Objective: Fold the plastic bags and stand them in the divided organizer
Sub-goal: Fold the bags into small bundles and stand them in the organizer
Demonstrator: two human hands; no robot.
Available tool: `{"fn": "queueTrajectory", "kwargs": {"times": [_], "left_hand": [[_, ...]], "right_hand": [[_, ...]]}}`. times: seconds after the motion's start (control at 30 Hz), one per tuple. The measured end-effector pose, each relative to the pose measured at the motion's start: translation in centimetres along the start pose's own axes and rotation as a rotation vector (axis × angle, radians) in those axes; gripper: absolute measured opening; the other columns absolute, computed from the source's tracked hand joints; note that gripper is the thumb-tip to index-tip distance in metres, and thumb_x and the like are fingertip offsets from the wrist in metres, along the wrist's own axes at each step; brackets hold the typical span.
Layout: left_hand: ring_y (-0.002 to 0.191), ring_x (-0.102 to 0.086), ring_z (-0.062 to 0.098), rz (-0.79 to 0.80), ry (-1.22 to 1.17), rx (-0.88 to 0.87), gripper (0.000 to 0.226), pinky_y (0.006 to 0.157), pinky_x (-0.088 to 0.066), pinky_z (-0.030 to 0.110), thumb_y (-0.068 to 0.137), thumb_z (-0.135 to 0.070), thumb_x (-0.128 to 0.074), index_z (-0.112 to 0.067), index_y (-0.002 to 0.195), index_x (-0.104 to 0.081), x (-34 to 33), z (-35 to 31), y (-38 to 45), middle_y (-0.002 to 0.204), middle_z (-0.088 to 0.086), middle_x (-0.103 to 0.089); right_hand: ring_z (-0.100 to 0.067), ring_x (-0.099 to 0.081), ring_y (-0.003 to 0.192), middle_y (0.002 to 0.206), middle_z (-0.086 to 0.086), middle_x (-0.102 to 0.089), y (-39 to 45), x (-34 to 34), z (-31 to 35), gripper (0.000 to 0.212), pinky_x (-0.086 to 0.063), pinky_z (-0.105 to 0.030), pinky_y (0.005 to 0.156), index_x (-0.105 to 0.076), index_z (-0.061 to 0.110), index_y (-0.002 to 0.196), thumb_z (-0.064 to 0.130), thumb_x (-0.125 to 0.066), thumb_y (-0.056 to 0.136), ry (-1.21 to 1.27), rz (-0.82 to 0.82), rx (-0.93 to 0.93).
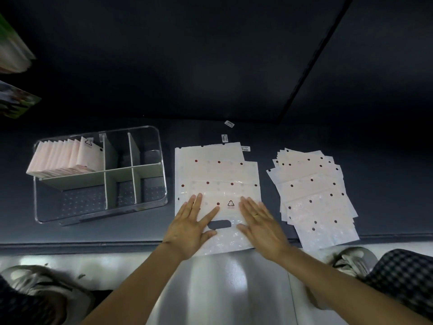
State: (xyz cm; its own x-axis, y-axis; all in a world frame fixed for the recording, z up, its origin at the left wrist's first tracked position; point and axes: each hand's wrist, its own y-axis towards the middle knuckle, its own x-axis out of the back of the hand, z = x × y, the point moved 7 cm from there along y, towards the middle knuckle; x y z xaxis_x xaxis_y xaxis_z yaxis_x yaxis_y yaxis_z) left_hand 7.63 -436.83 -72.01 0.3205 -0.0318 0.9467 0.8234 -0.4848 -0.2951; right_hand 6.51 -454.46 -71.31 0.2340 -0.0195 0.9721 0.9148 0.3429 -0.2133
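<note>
Pale pink bags [216, 174] with dark dots; clear organizer [100, 174], grey-green dividers [131, 170].

two bare forearms with no sleeves. the right hand [262, 224] wears a thin gold ring [256, 216] on one finger; the left hand [189, 225] wears nothing. dark checked fabric trousers [403, 277] and pale worn sneakers [351, 260] show below.

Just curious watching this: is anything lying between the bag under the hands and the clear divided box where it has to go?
Nothing visible. Bare dark table separates the bag from the organizer on its left. Both hands, left and right, already lie flat on the bag.
</note>
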Motion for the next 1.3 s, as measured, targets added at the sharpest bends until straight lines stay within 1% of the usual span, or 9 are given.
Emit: {"fn": "queueTrajectory", "kwargs": {"times": [0.1, 0.2, 0.33, 0.5, 0.7, 0.87, 1.0, 1.17, 1.3], "left_hand": [[0.141, 0.026, 0.029, 0.007, -0.022, 0.028, 0.06, 0.113, 0.015, 0.035, 0.092, -0.064, -0.011, -0.047, 0.14, 0.02, 0.2, 0.3, -0.1, 0.152, 0.017, 0.027], [0.141, 0.025, 0.03, 0.019, -0.032, 0.049, 0.06, 0.114, 0.013, 0.036, 0.091, -0.065, -0.012, -0.049, 0.143, 0.014, 0.3, 0.3, -0.2, 0.153, 0.018, 0.026], [0.142, 0.023, 0.029, 0.046, -0.047, 0.073, 0.06, 0.116, 0.009, 0.036, 0.091, -0.066, -0.015, -0.05, 0.144, 0.009, 0.5, 0.3, -0.1, 0.154, 0.017, 0.024], [0.144, 0.018, 0.028, 0.086, -0.09, 0.089, 0.058, 0.118, 0.004, 0.037, 0.092, -0.065, -0.02, -0.051, 0.145, 0.001, 1.3, 0.3, -0.1, 0.155, 0.015, 0.021], [0.145, 0.014, 0.03, 0.099, -0.075, 0.089, 0.06, 0.119, 0.003, 0.039, 0.091, -0.066, -0.022, -0.049, 0.146, -0.003, 1.6, 0.2, 0.0, 0.156, 0.016, 0.016], [0.146, -0.001, 0.019, -0.029, -0.18, 0.076, 0.072, 0.117, 0.003, 0.033, 0.089, -0.064, -0.038, -0.038, 0.149, -0.008, 2.9, 1.3, -0.5, 0.159, 0.004, -0.005], [0.143, -0.02, 0.01, -0.158, -0.364, 0.006, 0.067, 0.116, -0.008, 0.024, 0.086, -0.048, -0.061, -0.034, 0.144, -0.032, 4.3, 2.5, -2.2, 0.151, -0.01, -0.033], [0.112, -0.055, 0.011, -0.038, -0.608, 0.156, 0.036, 0.091, -0.041, 0.022, 0.081, -0.034, -0.073, -0.029, 0.116, -0.066, 3.8, 3.7, -3.4, 0.12, -0.009, -0.063], [0.089, -0.063, 0.025, -0.059, -0.869, 0.322, 0.018, 0.078, -0.048, 0.033, 0.085, -0.022, -0.07, -0.013, 0.1, -0.069, 2.9, 4.0, -4.0, 0.092, 0.007, -0.071]], "right_hand": [[-0.024, -0.042, 0.133, 0.145, -0.008, -0.041, -2.6, 1.6, -2.7, 0.073, -0.006, -0.035, 0.116, -0.044, 0.003, 0.137, 0.049, -0.003, 0.099, -0.076, -0.008, -0.052], [-0.026, -0.055, 0.122, 0.133, -0.009, -0.056, -3.2, 3.3, -3.0, 0.07, -0.028, -0.038, 0.112, -0.061, 0.004, 0.123, 0.044, -0.008, 0.101, -0.078, -0.12, -0.02], [-0.029, -0.068, 0.096, 0.112, -0.011, -0.068, -0.8, 6.0, -0.9, 0.02, -0.055, -0.043, 0.084, -0.073, 0.006, 0.098, 0.016, -0.073, 0.08, 0.136, -0.31, 0.001], [-0.023, -0.06, 0.094, 0.105, -0.003, -0.065, 2.3, 5.1, 0.6, 0.017, -0.051, -0.031, 0.08, -0.07, 0.012, 0.1, 0.019, -0.067, 0.085, 0.197, -0.25, 0.017], [-0.014, -0.061, 0.062, 0.072, 0.004, -0.066, 2.7, 4.7, 1.4, 0.028, -0.05, -0.021, 0.048, -0.068, 0.016, 0.064, 0.002, -0.086, 0.047, -0.059, -0.286, 0.074], [-0.019, -0.063, 0.062, 0.07, -0.001, -0.068, 2.3, 5.7, 1.5, 0.01, -0.053, -0.025, 0.052, -0.068, 0.011, 0.075, 0.009, -0.078, 0.073, 0.101, -0.349, 0.156], [-0.019, -0.061, 0.093, 0.1, 0.001, -0.067, 0.7, 4.4, 1.3, 0.023, -0.05, -0.034, 0.078, -0.059, 0.018, 0.108, 0.032, -0.044, 0.099, 0.216, 0.007, 0.143], [-0.002, -0.045, 0.064, 0.067, 0.023, -0.052, -1.6, 4.8, 0.7, 0.007, -0.037, -0.016, 0.062, -0.042, 0.033, 0.095, 0.031, -0.038, 0.1, 0.48, 0.257, 0.105], [0.003, -0.048, 0.069, 0.068, 0.025, -0.056, -0.7, 6.3, 0.1, 0.008, -0.038, -0.014, 0.065, -0.053, 0.023, 0.091, 0.021, -0.048, 0.097, 0.597, 0.187, 0.037]]}}
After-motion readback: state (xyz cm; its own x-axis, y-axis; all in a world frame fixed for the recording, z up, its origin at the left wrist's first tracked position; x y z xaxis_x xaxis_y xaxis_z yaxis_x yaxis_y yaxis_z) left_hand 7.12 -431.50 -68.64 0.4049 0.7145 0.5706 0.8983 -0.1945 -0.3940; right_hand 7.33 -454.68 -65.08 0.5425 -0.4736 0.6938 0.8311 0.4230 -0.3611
